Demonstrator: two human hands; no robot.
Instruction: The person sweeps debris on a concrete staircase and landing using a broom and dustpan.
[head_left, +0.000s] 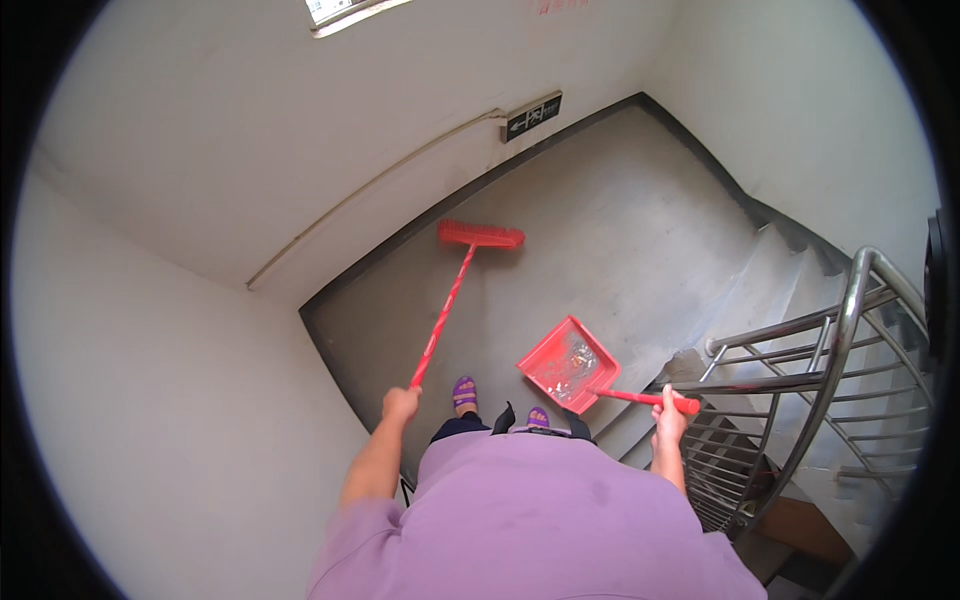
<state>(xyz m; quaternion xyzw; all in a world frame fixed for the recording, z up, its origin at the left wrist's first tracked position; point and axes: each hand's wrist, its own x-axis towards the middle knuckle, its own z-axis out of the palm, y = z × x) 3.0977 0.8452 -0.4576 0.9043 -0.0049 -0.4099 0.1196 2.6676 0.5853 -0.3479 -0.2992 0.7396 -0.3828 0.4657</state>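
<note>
My left hand (401, 405) is closed around the end of a red-and-white broom handle (442, 322). The red broom head (480, 235) is over the grey landing floor (585, 202), close to the far wall, with its bristles pointing away from me. At my right, my right hand (670, 420) grips the red handle (637, 396) of a long-handled dustpan. Its red pan (541, 361) lies in front of my feet and holds small bits of debris (574, 364), some of them shiny. Whether the pan touches the floor I cannot tell.
Stairs (757, 262) lead off at the right beside a metal railing (847, 330); more steps (622, 431) drop away near my right foot. An exit sign (532, 116) hangs low on the far wall, joined to a cable conduit (375, 176). Purple sandals (465, 391) are on my feet.
</note>
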